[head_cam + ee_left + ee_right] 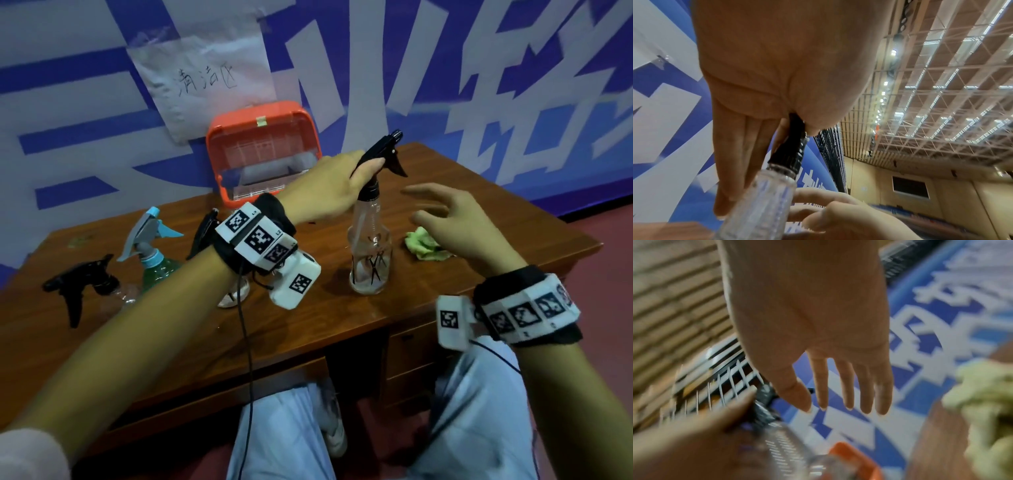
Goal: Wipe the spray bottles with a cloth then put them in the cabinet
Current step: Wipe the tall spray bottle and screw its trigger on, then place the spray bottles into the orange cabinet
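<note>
A clear spray bottle (370, 246) with a black trigger head stands upright on the wooden table (342, 318). My left hand (335, 185) grips its black head from the left; in the left wrist view the bottle neck (789, 155) runs between thumb and fingers. My right hand (455, 219) hovers open just right of the bottle, fingers spread, above a crumpled green cloth (424, 245). The right wrist view shows the straight fingers (846, 386), the blurred bottle (781, 443) and the cloth (986, 410). An orange cabinet (263, 154) stands open at the table's back.
On the table's left lie a clear bottle with a black trigger (78, 284), a green bottle with a light blue trigger (154, 246), and another black-headed bottle (205, 233) partly hidden behind my left wrist. A paper sign (205, 78) hangs on the blue-white wall.
</note>
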Demonstrator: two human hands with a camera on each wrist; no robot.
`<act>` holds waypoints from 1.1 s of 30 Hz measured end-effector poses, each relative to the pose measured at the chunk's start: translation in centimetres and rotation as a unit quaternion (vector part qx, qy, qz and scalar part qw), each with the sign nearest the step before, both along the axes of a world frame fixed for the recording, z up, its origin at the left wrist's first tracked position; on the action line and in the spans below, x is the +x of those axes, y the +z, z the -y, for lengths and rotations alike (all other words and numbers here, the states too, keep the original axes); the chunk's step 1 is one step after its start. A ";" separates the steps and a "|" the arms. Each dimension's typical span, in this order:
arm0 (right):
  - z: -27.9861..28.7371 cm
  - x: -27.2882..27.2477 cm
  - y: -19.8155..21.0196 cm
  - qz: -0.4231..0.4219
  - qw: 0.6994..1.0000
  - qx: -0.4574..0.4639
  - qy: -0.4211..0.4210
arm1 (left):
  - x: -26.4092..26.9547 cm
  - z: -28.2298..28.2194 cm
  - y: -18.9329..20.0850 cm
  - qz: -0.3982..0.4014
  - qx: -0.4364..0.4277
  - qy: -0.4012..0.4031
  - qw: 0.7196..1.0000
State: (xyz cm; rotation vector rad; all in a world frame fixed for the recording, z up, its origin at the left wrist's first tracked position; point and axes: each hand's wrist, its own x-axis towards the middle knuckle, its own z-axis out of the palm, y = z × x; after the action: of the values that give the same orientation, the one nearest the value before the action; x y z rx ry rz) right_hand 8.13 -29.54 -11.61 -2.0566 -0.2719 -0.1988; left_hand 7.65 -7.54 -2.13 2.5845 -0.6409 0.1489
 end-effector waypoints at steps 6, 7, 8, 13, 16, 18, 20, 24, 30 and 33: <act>-3.1 -1.4 1.0 -0.009 0.995 0.043 0.093 | 0.3 -2.7 1.3 -0.125 -0.095 0.054 0.986; -3.5 -1.2 0.6 0.008 0.996 0.025 0.080 | 0.6 -3.5 1.2 -0.081 -0.053 0.077 0.992; -4.0 -1.0 0.3 0.028 0.997 0.018 0.066 | 0.9 -4.4 0.9 -0.032 0.009 0.100 0.994; -6.2 -1.2 0.6 0.109 0.992 0.067 0.014 | 2.1 -7.7 -1.8 0.044 0.218 0.205 0.953; -6.7 -1.4 1.1 0.115 0.990 0.081 0.020 | 2.7 -8.4 -2.7 0.048 0.218 0.212 0.952; -6.8 -1.2 1.2 0.129 0.989 0.073 0.001 | 3.0 -8.7 -3.0 0.048 0.210 0.213 0.953; -7.0 -1.3 1.0 0.144 0.988 0.058 -0.019 | 3.3 -8.9 -3.3 0.034 0.191 0.211 0.958; -7.1 -1.4 0.7 0.140 0.989 0.051 -0.009 | 3.5 -8.8 -3.6 0.022 0.164 0.205 0.965; -5.8 -0.5 0.5 0.079 0.991 0.055 0.092 | 3.1 -8.4 -2.8 0.019 0.210 0.252 0.944; -5.9 -0.3 0.5 0.085 0.992 0.044 0.087 | 2.9 -8.3 -2.4 0.018 0.213 0.243 0.946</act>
State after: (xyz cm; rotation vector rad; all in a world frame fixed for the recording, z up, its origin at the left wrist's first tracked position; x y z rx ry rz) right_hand 7.85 -23.69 -11.13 -1.9192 -0.5355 -0.2747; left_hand 10.58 0.77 -4.58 3.1235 -0.0240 0.2360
